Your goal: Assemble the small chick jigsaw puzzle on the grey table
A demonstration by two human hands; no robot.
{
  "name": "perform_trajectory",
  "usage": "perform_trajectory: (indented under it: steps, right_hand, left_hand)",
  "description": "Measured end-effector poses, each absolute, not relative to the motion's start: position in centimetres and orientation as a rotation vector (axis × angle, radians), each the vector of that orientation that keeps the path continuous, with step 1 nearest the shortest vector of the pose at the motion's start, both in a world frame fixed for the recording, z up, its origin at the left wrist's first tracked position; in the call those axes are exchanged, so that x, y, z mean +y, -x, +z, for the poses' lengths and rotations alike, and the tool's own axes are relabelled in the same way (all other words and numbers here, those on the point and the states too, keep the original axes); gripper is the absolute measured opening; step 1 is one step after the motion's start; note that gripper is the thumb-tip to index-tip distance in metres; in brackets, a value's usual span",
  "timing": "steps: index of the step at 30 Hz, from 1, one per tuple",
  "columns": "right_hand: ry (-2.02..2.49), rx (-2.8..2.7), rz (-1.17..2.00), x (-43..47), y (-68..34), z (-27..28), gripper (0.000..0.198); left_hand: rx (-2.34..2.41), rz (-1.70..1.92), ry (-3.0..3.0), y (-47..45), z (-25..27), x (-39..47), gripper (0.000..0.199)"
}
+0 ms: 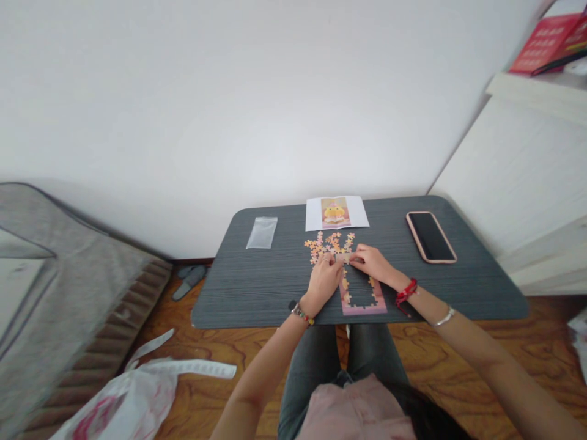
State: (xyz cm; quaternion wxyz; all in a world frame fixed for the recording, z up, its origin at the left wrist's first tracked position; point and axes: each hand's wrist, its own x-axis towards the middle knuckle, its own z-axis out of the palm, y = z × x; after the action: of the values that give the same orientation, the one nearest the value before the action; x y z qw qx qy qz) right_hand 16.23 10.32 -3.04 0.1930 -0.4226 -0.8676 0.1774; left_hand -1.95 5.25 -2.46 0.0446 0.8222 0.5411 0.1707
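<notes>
On the dark table lies a jigsaw puzzle border, joined along its sides and the edge nearest me, with a hollow middle. At its far end, a short strip of joined jigsaw pieces spans the gap between my hands. My left hand has thumb and fingers closed at the strip's left end. My right hand pinches its right end; the fingertips partly cover it. Just beyond my left hand, loose jigsaw pieces are spread in a cluster. A reference picture sheet of a yellow figure lies behind them.
A clear plastic bag lies on the table at left, a phone in a pink case at right. A white wall rises behind. On the floor are grey slippers and a white plastic bag. A white cabinet stands right.
</notes>
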Motion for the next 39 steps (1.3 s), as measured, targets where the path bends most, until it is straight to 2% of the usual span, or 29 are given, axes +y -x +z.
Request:
perform_trajectory:
  steps: [12,19,39]
  right_hand:
    - [1.195,-2.624,0.139,9.3,-16.3,-2.9,0.025]
    - [1.201,-2.754,-0.009,7.8,-15.9,-2.3,0.024]
    - [1.328,-2.816,-0.073,6.8,-15.4,-0.9,0.022]
  left_hand:
    - [1.650,0.487,-2.535,1.7,-2.4,5.1,0.025]
    - [1.652,0.453,-2.547,1.8,-2.1,4.8,0.024]
    - [1.680,0.310,-2.572,1.5,-2.0,4.6,0.023]
